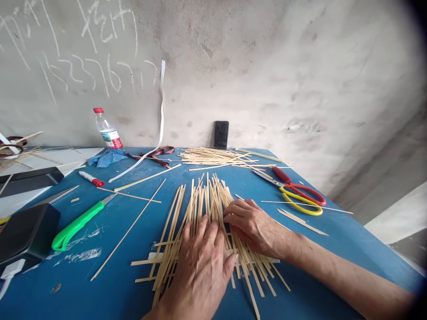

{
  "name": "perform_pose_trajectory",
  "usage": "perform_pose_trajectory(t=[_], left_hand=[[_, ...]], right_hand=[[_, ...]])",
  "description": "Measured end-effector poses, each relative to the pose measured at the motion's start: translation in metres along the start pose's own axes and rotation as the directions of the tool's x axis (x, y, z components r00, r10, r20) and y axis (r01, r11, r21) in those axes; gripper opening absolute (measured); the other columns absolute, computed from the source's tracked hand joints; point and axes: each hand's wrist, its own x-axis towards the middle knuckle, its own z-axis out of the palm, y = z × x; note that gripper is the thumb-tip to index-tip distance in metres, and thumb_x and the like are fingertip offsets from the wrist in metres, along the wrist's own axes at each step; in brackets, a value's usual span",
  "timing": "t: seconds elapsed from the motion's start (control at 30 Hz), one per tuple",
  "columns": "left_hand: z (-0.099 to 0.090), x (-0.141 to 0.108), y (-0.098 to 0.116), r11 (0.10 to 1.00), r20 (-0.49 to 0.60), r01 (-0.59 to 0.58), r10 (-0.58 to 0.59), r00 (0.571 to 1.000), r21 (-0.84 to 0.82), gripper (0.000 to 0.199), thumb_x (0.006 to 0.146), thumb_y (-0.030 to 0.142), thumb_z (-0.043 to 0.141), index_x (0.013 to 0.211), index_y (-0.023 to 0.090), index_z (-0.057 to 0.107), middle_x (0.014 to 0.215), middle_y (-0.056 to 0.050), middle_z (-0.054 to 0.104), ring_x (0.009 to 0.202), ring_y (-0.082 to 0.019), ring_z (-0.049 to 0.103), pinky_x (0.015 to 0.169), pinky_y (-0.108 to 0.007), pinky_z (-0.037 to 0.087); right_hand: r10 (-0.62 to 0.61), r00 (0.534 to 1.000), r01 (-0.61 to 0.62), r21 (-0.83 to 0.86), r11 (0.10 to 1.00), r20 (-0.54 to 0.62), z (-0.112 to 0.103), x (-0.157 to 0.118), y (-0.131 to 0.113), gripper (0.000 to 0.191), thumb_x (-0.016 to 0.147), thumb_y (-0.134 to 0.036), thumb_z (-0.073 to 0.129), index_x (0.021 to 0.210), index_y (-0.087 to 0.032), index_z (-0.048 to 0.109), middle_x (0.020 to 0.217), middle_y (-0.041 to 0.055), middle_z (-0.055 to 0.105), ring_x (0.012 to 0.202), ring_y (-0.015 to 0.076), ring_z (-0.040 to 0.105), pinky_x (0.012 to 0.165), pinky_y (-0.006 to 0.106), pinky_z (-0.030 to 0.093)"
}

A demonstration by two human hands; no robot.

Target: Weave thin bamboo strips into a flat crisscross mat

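Observation:
A fan of thin, pale bamboo strips (pixel 207 195) lies on the blue table in front of me, crossed near its lower end by a few sideways strips (pixel 143 262). My left hand (pixel 203 262) rests flat over the middle of the fan, fingers spread and pressing down. On the fan's right side is my right hand (pixel 250 222), its fingers bent together with the tips at some strips; its thumb is hidden. Part of the crossing is covered by my hands.
Behind the fan lies a strip pile (pixel 213 155), with a phone (pixel 221 134) leaning on the wall. Scissors (pixel 300 195) lie right. Left are a green-handled knife (pixel 80 224), a red-capped marker (pixel 91 178), loose strips (pixel 130 229), a bottle (pixel 108 131) and a black box (pixel 30 231).

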Motion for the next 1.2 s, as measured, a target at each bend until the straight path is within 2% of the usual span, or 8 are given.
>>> perform_pose_trajectory(t=[0.1,0.2,0.63,0.8,0.9,1.03,1.13,1.2], left_hand=[[0.000,0.000,0.000,1.000,0.007,0.017,-0.017,1.000,0.008,0.046,0.098,0.045,0.038,0.123,0.017,0.064,0.131,-0.012,0.063,0.124,-0.034,0.052,0.104,-0.060,0.040],[-0.001,0.001,0.000,1.000,0.031,0.030,-0.031,0.999,0.006,0.045,0.098,0.045,0.038,0.122,0.018,0.064,0.131,-0.012,0.063,0.126,-0.034,0.051,0.105,-0.060,0.039],[-0.008,0.004,0.002,0.998,0.075,0.051,-0.049,0.996,-0.023,0.039,0.095,0.038,0.046,0.122,0.016,0.064,0.133,-0.012,0.062,0.127,-0.034,0.051,0.105,-0.064,0.039],[-0.010,0.005,0.002,0.997,0.081,0.064,-0.060,0.995,-0.052,0.041,0.095,0.039,0.046,0.126,0.016,0.062,0.136,-0.011,0.060,0.128,-0.033,0.052,0.105,-0.060,0.042],[-0.019,0.001,-0.010,0.996,0.041,0.075,-0.073,0.996,-0.046,0.042,0.097,0.038,0.042,0.126,0.017,0.062,0.134,-0.010,0.061,0.126,-0.032,0.054,0.104,-0.057,0.045],[-0.037,-0.007,-0.045,0.990,0.037,0.141,-0.141,0.989,0.004,0.041,0.100,0.028,0.033,0.124,0.018,0.065,0.130,-0.008,0.065,0.121,-0.028,0.059,0.103,-0.053,0.047],[-0.047,-0.010,-0.069,0.990,0.155,0.142,-0.142,0.978,0.016,0.039,0.099,0.027,0.037,0.124,0.017,0.065,0.130,-0.009,0.065,0.124,-0.029,0.057,0.103,-0.053,0.047],[-0.049,-0.009,-0.077,0.996,0.226,0.085,-0.081,0.971,-0.008,0.038,0.098,0.027,0.040,0.128,0.019,0.062,0.137,-0.008,0.060,0.131,-0.030,0.050,0.105,-0.053,0.045]], right_hand=[[-0.026,0.999,0.027,-0.036,0.999,0.019,-0.001,0.000,-0.001,0.030,0.093,-0.012,0.045,0.119,-0.018,0.058,0.127,0.0108,0.059,0.117,0.0260,0.048,0.091,0.043,0.036],[-0.055,0.996,0.060,-0.073,0.996,0.075,-0.004,0.001,-0.003,0.033,0.093,-0.015,0.048,0.124,-0.019,0.057,0.130,0.0123,0.058,0.121,0.0283,0.046,0.094,0.047,0.034],[-0.013,0.998,0.019,-0.109,0.994,0.056,-0.001,-0.001,-0.005,0.018,0.096,-0.014,0.041,0.094,-0.016,0.059,0.105,0.0110,0.063,0.101,0.0246,0.052,0.085,0.041,0.037],[-0.044,0.998,0.046,-0.055,0.997,0.034,0.002,-0.002,-0.003,0.018,0.094,-0.011,0.042,0.099,-0.016,0.060,0.108,0.0102,0.064,0.100,0.0230,0.056,0.087,0.040,0.039],[-0.040,0.999,0.040,-0.052,0.998,-0.017,0.002,-0.004,-0.002,0.027,0.093,-0.008,0.041,0.110,-0.015,0.060,0.120,0.0129,0.062,0.109,0.0241,0.057,0.092,0.042,0.040],[-0.054,0.998,0.051,-0.096,0.994,-0.028,0.002,-0.003,-0.005,0.046,0.091,-0.007,0.037,0.134,-0.016,0.049,0.143,0.0150,0.049,0.130,0.0266,0.045,0.100,0.047,0.038],[-0.167,0.985,0.170,-0.113,0.979,0.037,0.003,0.005,-0.011,0.059,0.089,-0.007,0.037,0.146,-0.018,0.037,0.154,0.0127,0.036,0.142,0.0279,0.029,0.107,0.054,0.031],[-0.236,0.968,0.244,-0.107,0.964,0.083,0.003,0.013,-0.016,0.061,0.089,-0.007,0.037,0.149,-0.017,0.034,0.156,0.0126,0.032,0.145,0.0284,0.022,0.110,0.057,0.027]])
